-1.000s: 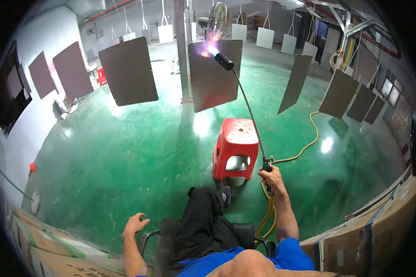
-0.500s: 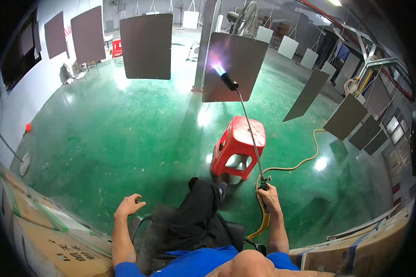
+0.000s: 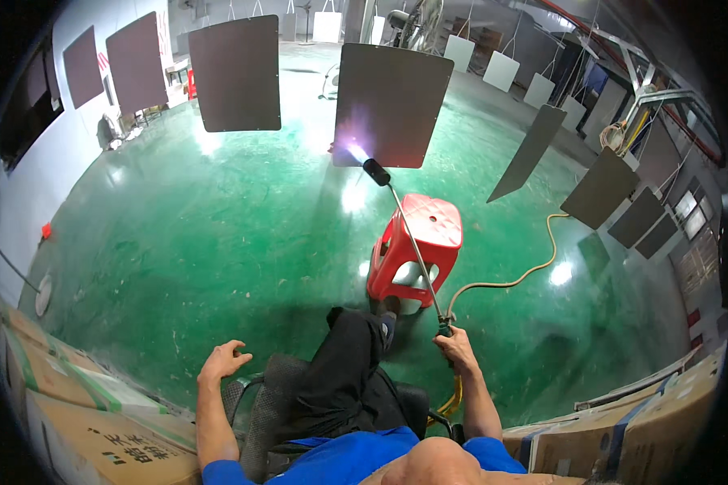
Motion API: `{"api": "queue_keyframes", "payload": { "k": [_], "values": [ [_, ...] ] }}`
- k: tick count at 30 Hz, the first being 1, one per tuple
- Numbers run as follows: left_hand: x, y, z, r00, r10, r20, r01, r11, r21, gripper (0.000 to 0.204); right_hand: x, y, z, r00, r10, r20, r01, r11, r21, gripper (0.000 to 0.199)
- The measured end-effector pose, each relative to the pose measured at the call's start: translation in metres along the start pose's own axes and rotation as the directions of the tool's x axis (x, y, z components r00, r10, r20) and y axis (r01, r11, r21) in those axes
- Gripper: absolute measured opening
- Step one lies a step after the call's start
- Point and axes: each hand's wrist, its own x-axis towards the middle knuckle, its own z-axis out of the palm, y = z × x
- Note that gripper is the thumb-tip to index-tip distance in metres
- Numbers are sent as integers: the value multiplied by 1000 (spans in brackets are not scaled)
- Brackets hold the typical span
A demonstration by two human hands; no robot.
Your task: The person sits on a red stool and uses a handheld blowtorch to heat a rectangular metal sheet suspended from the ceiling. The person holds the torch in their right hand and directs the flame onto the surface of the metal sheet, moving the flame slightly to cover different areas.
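My right hand (image 3: 459, 349) is wrapped round the handle of a long gas torch (image 3: 416, 246), its thin metal tube reaching forward and to the left. At its far end the black burner head (image 3: 376, 172) gives off a blue-violet flame (image 3: 356, 150), which plays over the lower left part of a hanging dark grey-brown panel (image 3: 392, 105). The torch tube crosses in front of a red plastic stool (image 3: 434, 222). My left hand (image 3: 224, 360) holds nothing, its fingers loosely bent and apart, near the chair's armrest (image 3: 247, 386).
More dark panels hang at the left (image 3: 236, 74) and right (image 3: 594, 187). A yellowish hose (image 3: 505, 284) curves over the green floor (image 3: 218, 242). Cardboard boxes stand beside me at the left (image 3: 97, 436) and right (image 3: 655, 420). One foot (image 3: 387, 319) is by the stool.
The burner head and flame have moved left and lower on the panel. My right hand has shifted slightly left. The hanging panels have moved left; the near one now covers much of the post behind.
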Motion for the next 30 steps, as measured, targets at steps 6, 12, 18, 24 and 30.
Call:
{"api": "queue_keyframes", "payload": {
  "k": [6,12,18,24,30],
  "values": [
    [-5,9,-4,998,-52,28,53,997,-56,57,10,-2,11,999,32,19,-30,995,-91,19],
    [-3,6,-5,998,-44,42,45,999,-29,56,9,-3,5,997,71,11,-71,997,-31,19],
    [-4,14,-9,996,-49,68,50,999,-9,56,6,16,-7,992,104,-75,-99,992,76,15],
    [-2,9,-4,999,-43,27,43,999,2,57,0,33,-15,990,109,-93,-94,983,155,13],
    [-10,29,-7,1000,-20,23,18,998,61,55,-4,31,-26,981,77,-179,-58,992,112,15]
  ]
}}
